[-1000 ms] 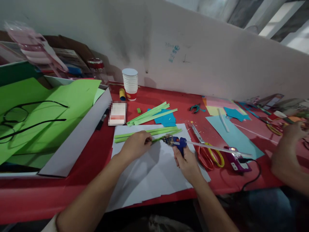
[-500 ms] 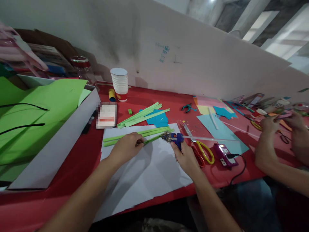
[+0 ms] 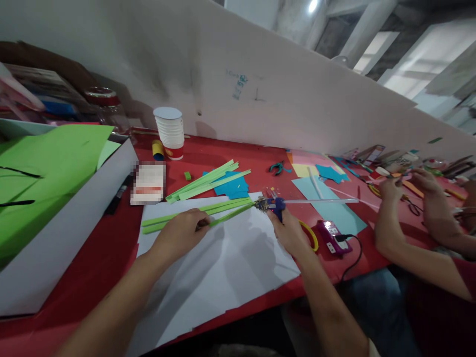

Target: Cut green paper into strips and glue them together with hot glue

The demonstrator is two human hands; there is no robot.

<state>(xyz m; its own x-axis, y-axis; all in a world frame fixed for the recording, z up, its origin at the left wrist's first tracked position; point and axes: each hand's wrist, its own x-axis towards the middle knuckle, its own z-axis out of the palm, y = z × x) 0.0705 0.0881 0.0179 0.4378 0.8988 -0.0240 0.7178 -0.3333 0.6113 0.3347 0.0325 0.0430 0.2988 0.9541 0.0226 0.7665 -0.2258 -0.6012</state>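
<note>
My left hand (image 3: 186, 229) is closed on one end of a narrow green paper strip (image 3: 231, 214), which slants up to the right above white paper sheets (image 3: 238, 267). My right hand (image 3: 288, 228) grips a blue hot glue gun (image 3: 275, 204) by its handle. The gun's dirty nozzle is at the strip's far end; whether it touches cannot be made out. A long clear glue stick (image 3: 323, 201) sticks out of the gun's back. Beside my left hand, more green strips (image 3: 159, 224) lie on the white paper.
Behind the sheets are loose green strips (image 3: 208, 183) on blue paper pieces (image 3: 232, 186). Stacked paper cups (image 3: 170, 134) stand by the wall. A box (image 3: 74, 233) with green sheets is at left. Right are yellow-handled scissors (image 3: 310, 235), a purple corded device (image 3: 332, 238) and another person's hands (image 3: 392, 193).
The camera view has shifted, so the table things sit further left. The glue gun's nozzle has moved slightly along the strip to its far end. Both hands keep their holds.
</note>
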